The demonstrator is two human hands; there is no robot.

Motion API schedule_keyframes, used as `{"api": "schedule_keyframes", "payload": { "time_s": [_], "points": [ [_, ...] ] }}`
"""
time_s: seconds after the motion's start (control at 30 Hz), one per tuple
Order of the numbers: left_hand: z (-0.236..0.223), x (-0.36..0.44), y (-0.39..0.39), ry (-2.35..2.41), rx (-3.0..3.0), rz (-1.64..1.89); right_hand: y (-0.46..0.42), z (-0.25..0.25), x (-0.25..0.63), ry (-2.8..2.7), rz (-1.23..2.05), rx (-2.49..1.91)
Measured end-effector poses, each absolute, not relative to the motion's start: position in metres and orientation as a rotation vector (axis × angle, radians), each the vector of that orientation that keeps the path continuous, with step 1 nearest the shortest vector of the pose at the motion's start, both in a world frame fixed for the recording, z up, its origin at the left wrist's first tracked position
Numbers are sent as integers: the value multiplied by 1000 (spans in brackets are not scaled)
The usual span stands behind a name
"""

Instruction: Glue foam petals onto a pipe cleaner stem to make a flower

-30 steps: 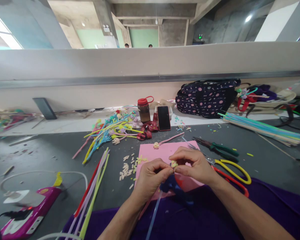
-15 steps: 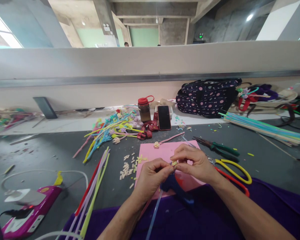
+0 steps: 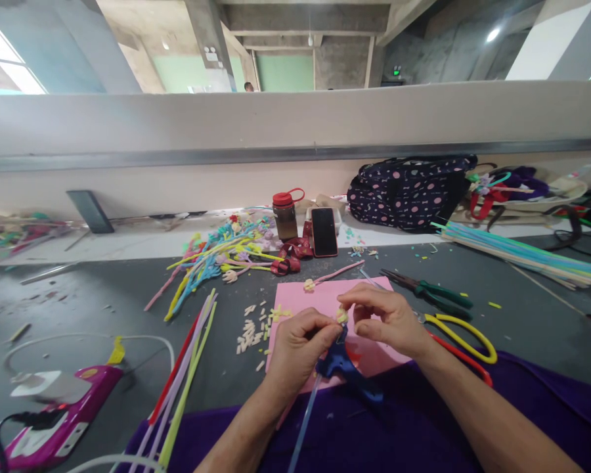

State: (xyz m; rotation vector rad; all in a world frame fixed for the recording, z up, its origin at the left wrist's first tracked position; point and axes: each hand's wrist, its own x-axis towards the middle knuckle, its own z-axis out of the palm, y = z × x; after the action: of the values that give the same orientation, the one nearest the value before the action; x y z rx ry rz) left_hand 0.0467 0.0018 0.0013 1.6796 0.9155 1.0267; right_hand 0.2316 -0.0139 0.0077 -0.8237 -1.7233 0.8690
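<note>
My left hand (image 3: 305,341) is closed, thumb against forefinger, pinching the base of a small pale yellow pipe-cleaner flower (image 3: 342,316). A pink stem seems to run down below that hand, mostly hidden by it. Beside the flower, my right hand (image 3: 389,322) has thumb and forefinger apart, with the forefinger tip close above the petals; whether it touches them I cannot tell. Under both hands lies a blue glue gun (image 3: 342,368) with a clear glue stick (image 3: 305,420) sticking out of its back. A pink sheet (image 3: 320,297) is beneath, bearing a finished pink-stemmed flower (image 3: 309,284) at its far edge.
Cut cream pieces (image 3: 249,336) lie left of the sheet. Scissors (image 3: 463,336) and pliers (image 3: 436,292) are at right, pipe cleaners (image 3: 190,368) and a magenta power strip (image 3: 59,420) at left. Behind stand a phone (image 3: 324,232), a bottle (image 3: 284,220) and a bag (image 3: 408,194).
My right hand's thumb and forefinger have parted from the flower and drawn slightly right, leaving the flower in view. My left hand keeps its pinch in nearly the same spot.
</note>
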Motion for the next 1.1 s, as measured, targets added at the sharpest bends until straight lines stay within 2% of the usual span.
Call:
{"api": "schedule_keyframes", "payload": {
  "time_s": [0.3, 0.5, 1.1],
  "points": [
    [-7, 43, 6, 947, 1885, 1175, -11, 1, 234, -1375, 988, -993],
    [-6, 42, 6, 966, 1987, 1185, -12, 1, 230, -1397, 1062, -1009],
    [-5, 45, 3, 980, 2315, 1162, -12, 0, 220, -1620, 772, -988]
  ]
}}
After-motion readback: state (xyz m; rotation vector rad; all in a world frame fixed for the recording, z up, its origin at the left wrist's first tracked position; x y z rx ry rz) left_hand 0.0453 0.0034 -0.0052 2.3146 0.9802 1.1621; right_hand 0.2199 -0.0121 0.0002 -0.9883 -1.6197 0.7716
